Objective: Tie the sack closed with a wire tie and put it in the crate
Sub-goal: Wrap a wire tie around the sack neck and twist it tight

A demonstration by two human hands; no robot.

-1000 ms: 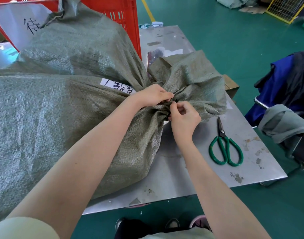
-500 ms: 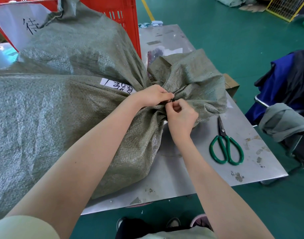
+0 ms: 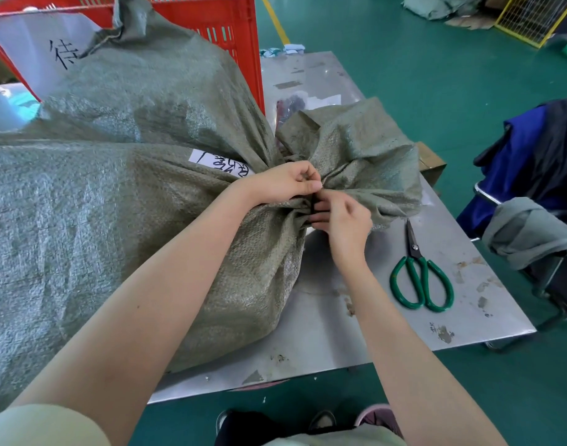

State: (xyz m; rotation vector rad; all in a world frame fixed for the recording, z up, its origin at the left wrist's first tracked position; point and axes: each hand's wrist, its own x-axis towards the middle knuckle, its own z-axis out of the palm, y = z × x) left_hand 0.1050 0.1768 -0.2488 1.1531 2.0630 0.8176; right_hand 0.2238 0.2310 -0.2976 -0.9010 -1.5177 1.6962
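A big grey-green woven sack [image 3: 121, 220] lies on its side across the metal table [image 3: 356, 323], its mouth bunched into a neck at the middle. My left hand [image 3: 283, 183] is closed around the top of that neck. My right hand [image 3: 343, 220] pinches a thin black wire tie [image 3: 313, 204] at the neck with its fingertips. Most of the tie is hidden by my fingers and the folds. A white label [image 3: 222, 162] with handwriting sits on the sack beside my left hand. The red plastic crate [image 3: 224, 30] stands behind the sack.
Green-handled scissors [image 3: 419, 275] lie on the table right of my right hand. A second filled sack [image 3: 147, 91] leans against the crate. A chair with blue and grey clothes [image 3: 533, 194] stands off the table's right edge. A cardboard box [image 3: 431, 162] pokes out past the sack's mouth.
My right hand has rolled over at the neck, its fingers shifting from above the tie to beside it. My left hand keeps its hold on the neck.
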